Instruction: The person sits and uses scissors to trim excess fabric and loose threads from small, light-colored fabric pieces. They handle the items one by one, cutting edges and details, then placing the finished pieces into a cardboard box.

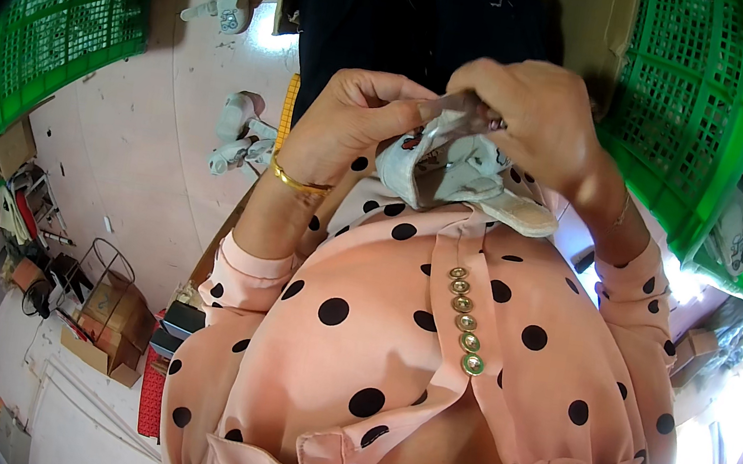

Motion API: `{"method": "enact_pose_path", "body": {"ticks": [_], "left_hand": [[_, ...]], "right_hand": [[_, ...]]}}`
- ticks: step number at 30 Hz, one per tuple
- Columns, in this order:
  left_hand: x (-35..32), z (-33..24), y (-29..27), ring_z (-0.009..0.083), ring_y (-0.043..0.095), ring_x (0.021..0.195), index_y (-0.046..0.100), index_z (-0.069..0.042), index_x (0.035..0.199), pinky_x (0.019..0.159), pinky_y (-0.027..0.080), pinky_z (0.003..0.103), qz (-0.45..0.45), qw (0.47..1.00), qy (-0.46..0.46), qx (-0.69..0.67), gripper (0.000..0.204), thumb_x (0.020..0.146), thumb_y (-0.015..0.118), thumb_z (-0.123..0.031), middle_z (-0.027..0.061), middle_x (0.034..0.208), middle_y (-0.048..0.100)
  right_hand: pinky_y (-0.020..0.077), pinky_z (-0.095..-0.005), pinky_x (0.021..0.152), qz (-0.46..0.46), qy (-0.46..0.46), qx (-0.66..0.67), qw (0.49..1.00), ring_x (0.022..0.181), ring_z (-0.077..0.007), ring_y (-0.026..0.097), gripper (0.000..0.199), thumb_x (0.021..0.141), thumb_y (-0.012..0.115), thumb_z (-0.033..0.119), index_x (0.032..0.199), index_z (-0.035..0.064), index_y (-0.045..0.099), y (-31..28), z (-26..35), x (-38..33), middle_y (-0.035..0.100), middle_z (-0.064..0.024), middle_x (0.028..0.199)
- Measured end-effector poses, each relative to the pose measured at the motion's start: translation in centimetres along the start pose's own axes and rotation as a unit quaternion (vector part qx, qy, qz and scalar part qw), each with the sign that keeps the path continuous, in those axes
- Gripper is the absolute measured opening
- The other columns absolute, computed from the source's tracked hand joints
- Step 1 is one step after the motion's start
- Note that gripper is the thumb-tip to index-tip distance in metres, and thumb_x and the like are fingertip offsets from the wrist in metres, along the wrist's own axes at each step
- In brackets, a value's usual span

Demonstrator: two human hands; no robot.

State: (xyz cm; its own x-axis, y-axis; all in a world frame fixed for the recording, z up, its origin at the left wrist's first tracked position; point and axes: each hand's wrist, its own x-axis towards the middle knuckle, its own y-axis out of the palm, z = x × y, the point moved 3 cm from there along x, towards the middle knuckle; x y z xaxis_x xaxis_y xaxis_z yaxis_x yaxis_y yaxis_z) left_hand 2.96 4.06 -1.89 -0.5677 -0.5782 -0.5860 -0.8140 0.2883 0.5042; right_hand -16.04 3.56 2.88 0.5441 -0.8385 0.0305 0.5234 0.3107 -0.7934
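From the head view, your left hand [349, 120] and right hand [530, 117] both grip a small white child's shoe [442, 171] held close before your chest, between two green crates [692, 116], sole facing right

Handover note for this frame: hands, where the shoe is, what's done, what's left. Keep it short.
Left hand: grip closed on the upper edge of the small white fabric child's shoe with a beige sole, held up in front of the chest.
Right hand: fingers pinch the top of the same shoe, at a dark piece there.
Nearby: more white shoes lie on the pale table; green plastic crates on both sides, the right one holding shoes.
Done: shoe picked up.
Left: handwork on its top appears under way; the shoe is not set down.
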Motion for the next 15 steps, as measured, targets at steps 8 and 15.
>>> {"method": "enact_pose_path", "body": {"ticks": [8, 15], "left_hand": [[-0.3, -0.3, 0.4, 0.0017, 0.051, 0.056, 0.073, -0.004, 0.095, 0.05, 0.035, 0.017, -0.03, 0.999, 0.01, -0.016, 0.014, 0.086, 0.071, -0.014, -0.0024, 0.069, 0.065], [0.1, -1.0, 0.1, 0.002, 0.055, 0.06, 0.072, 0.001, 0.095, 0.052, 0.041, 0.017, -0.003, 0.998, 0.001, 0.058, 0.014, 0.089, 0.069, -0.012, 0.0003, 0.075, 0.066]], "right_hand": [[0.0509, -0.0292, 0.064, -0.049, 0.31, 0.206, 0.927, 0.07, -0.0136, 0.066, 0.023, 0.089, 0.066, 0.015, 0.109, 0.004, 0.061, -1.0, -5.4, -1.6, 0.067, -0.0095, 0.076], [0.0489, -0.0318, 0.062, 0.048, 0.226, 0.254, 0.939, 0.067, -0.0202, 0.065, 0.026, 0.084, 0.068, 0.021, 0.1, 0.0015, 0.062, -0.3, -0.8, -0.9, 0.065, -0.0117, 0.075]]}}
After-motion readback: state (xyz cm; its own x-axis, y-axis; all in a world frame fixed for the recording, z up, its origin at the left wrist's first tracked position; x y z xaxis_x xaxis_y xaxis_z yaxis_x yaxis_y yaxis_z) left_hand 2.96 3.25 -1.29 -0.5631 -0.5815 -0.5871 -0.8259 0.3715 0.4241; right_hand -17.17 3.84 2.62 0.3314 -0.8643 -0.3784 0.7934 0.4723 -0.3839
